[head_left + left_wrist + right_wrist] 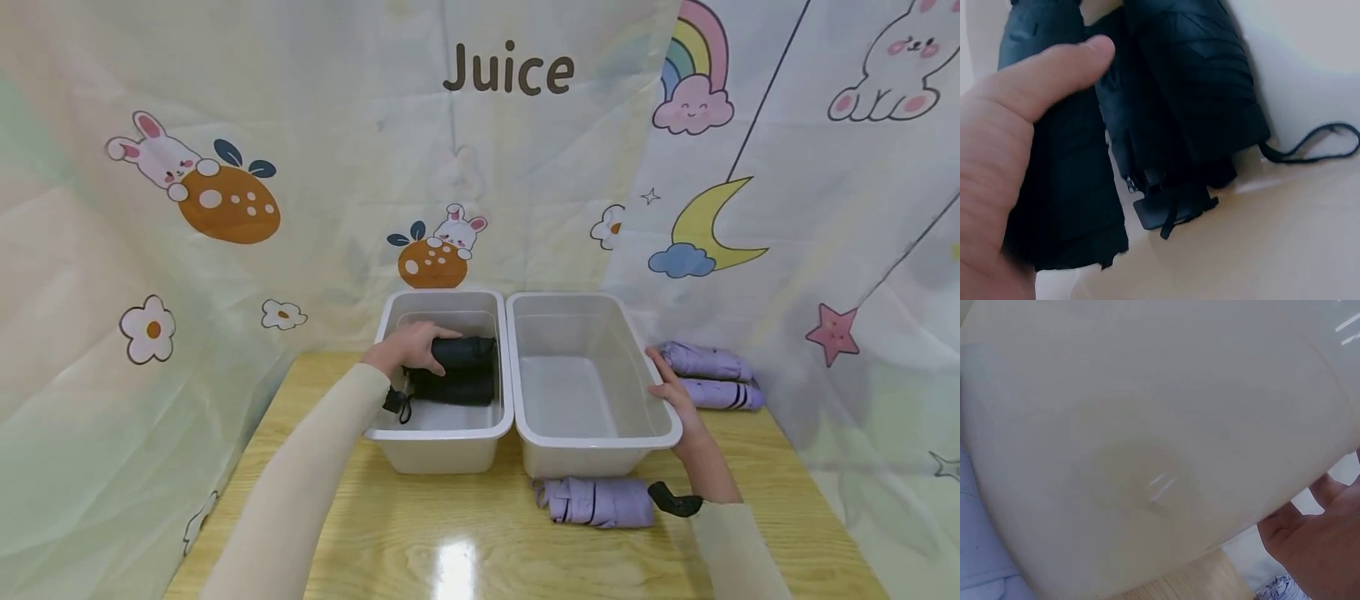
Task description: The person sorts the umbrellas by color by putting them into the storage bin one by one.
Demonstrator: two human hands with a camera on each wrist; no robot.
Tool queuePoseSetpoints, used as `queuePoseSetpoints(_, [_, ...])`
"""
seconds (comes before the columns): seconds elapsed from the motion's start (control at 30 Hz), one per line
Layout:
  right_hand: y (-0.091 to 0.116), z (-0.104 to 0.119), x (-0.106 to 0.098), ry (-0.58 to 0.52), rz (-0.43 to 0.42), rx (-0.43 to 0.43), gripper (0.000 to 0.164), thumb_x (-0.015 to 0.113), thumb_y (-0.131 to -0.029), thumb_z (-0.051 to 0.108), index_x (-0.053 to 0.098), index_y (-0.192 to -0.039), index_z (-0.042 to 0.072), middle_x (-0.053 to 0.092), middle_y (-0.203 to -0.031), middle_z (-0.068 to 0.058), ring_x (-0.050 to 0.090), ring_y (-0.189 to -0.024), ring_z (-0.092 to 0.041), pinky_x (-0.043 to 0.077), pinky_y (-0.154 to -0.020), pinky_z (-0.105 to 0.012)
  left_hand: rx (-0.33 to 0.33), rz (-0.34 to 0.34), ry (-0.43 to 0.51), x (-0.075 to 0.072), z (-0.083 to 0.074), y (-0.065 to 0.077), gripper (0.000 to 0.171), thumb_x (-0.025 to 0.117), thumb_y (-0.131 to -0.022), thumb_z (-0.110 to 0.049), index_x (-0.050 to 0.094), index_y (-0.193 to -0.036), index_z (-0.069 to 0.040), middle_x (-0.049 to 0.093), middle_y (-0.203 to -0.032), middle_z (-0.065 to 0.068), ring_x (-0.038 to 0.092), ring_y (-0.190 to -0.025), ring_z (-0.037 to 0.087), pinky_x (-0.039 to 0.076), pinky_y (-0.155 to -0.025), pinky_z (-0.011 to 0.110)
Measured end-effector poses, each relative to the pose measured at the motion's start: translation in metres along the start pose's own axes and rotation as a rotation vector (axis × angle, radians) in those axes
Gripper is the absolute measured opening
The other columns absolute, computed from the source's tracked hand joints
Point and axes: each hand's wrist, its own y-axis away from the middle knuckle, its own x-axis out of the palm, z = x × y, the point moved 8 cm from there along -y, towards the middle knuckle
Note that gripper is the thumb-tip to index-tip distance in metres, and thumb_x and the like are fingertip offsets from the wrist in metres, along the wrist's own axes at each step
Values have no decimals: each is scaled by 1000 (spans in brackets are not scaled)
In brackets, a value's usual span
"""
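Observation:
My left hand (414, 346) reaches into the left white bin (442, 457) and grips a black folded umbrella (1072, 181), its thumb across the fabric. Beside that one, more black folded umbrellas (1200, 81) lie in the bin, one with a wrist loop (1329, 145). At the right bin (592, 457), my right hand (678, 408) holds the right side wall, with fingers at the rim. No object lies inside this right bin. In the right wrist view, the fingers (1282, 525) meet the bin's outer edge, and part of the hand is cut off.
A lilac folded umbrella (600, 502) lies in front of the right bin. Two more lilac umbrellas, a rear one (705, 361) and a nearer one (716, 394), lie to its right. All stand on a wooden table (405, 533), with a printed cloth (337, 167) hanging behind.

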Motion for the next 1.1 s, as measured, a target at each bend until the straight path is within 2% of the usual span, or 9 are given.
queuePoseSetpoints(0.2, [1,0,-5,22,-17,4,66,23,-99,-2,1,-158,20,7,-157,-5,39,-125,-10,42,-92,-26,-14,25,55,7,-3,-11,80,86,-72,-37,50,-143,-35,60,-128,5,55,-108,21,44,-92,40])
queuePoseSetpoints(0.5, [-6,7,-6,6,-23,-1,65,23,-100,-1,5,-158,21,14,-155,-3,42,-122,-13,43,-91,-27,-95,37,138,13,0,-22,81,88,-70,-34,51,-142,-37,55,-135,5,51,-112,21,43,-95,42])
queuePoseSetpoints(0.7, [-6,7,-3,-15,-10,-7,65,22,-100,-4,5,-158,21,17,-153,-1,43,-121,-12,43,-92,-27,-122,74,168,24,5,-23,83,89,-69,-35,50,-142,-38,50,-141,5,50,-119,24,42,-97,43])
queuePoseSetpoints(0.8, [-5,6,-1,-11,-6,-6,66,22,-100,-3,4,-158,21,13,-155,-3,42,-122,-12,42,-93,-27,-121,92,173,31,7,-23,81,89,-70,-34,51,-142,-37,47,-144,5,47,-125,24,41,-99,42])
queuePoseSetpoints(0.93, [-4,5,-1,-8,-17,-7,66,23,-100,-3,1,-158,20,5,-158,-5,40,-124,-12,42,-93,-26,-118,82,195,34,8,-24,78,89,-70,-31,55,-139,-34,48,-143,6,47,-125,24,40,-100,42])
queuePoseSetpoints(1.1, [-2,2,0,-2,-18,0,65,21,-99,-3,1,-158,18,13,-155,-3,40,-123,-13,42,-93,-27,-124,93,217,36,6,-24,74,88,-72,-30,56,-139,-29,49,-143,6,45,-127,23,39,-102,41])
